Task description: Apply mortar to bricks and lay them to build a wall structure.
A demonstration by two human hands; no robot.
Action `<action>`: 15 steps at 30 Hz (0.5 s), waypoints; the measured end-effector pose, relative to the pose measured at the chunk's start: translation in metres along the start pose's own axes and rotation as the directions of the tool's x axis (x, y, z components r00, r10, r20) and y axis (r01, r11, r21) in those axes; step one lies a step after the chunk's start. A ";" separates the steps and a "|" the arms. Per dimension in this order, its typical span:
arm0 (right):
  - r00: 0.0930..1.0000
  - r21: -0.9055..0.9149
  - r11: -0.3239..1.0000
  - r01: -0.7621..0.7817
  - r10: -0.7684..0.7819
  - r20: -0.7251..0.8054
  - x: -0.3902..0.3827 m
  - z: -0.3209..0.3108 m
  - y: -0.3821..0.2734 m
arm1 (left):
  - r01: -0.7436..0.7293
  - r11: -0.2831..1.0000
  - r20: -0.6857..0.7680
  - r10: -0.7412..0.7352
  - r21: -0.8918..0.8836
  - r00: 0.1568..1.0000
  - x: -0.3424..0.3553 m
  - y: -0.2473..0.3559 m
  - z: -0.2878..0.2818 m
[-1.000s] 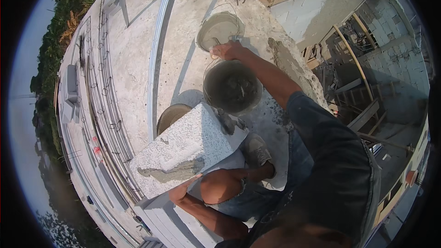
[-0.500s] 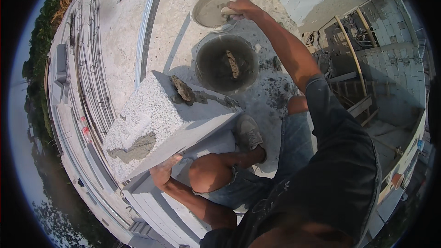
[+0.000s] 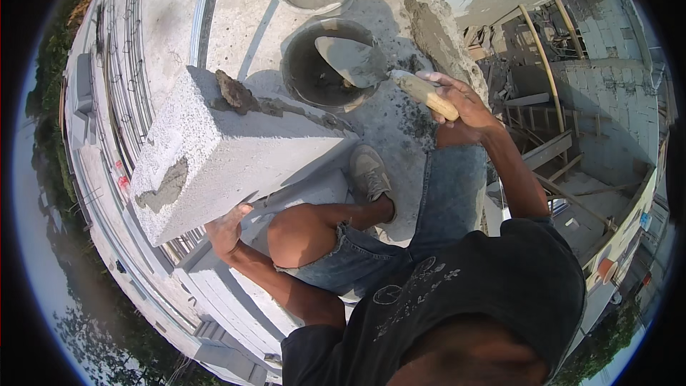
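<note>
My right hand (image 3: 468, 104) is wrapped around the pale wooden handle of a trowel (image 3: 350, 61). The trowel's broad, grey-coated blade is over a dark bucket (image 3: 289, 71) with wet grey stuff inside. With my left hand (image 3: 227, 229) I grip the lower near edge of a large white lightweight block (image 3: 250, 157), which sits tilted in front of my knee. Some of that hand's fingers are hidden by the block. Grey mortar is smeared on the block's left end, and a lump of mortar (image 3: 236, 93) sits along its top edge.
A second bucket (image 3: 350, 1) of grey liquid stands beyond the first. More white blocks (image 3: 232, 300) are stacked under my left arm. Steel rebar cages (image 3: 136, 64) and a metal channel (image 3: 205, 11) lie to the left. On the right, the floor drops off to a lower walled area (image 3: 607, 114).
My right hand has come back from the far bucket toward me, and the trowel now shows in it above the nearer bucket. My left hand still holds the block.
</note>
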State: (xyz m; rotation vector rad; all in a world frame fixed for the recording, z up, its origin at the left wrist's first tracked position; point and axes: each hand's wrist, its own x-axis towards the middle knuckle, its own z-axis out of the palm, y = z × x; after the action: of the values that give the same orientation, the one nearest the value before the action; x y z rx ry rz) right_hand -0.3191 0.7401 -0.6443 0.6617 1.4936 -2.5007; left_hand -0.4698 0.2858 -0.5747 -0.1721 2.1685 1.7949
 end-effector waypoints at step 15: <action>0.909 -0.926 -0.372 0.070 -0.359 0.213 0.161 0.042 0.055 | -0.086 0.996 0.017 0.087 -0.018 0.996 -0.002 0.002 0.009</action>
State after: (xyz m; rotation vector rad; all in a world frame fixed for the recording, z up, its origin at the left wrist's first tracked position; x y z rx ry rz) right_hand -0.4557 0.6913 -0.7433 0.1192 3.1060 -0.1731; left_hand -0.4668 0.2950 -0.5734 -0.0673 2.1797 1.8554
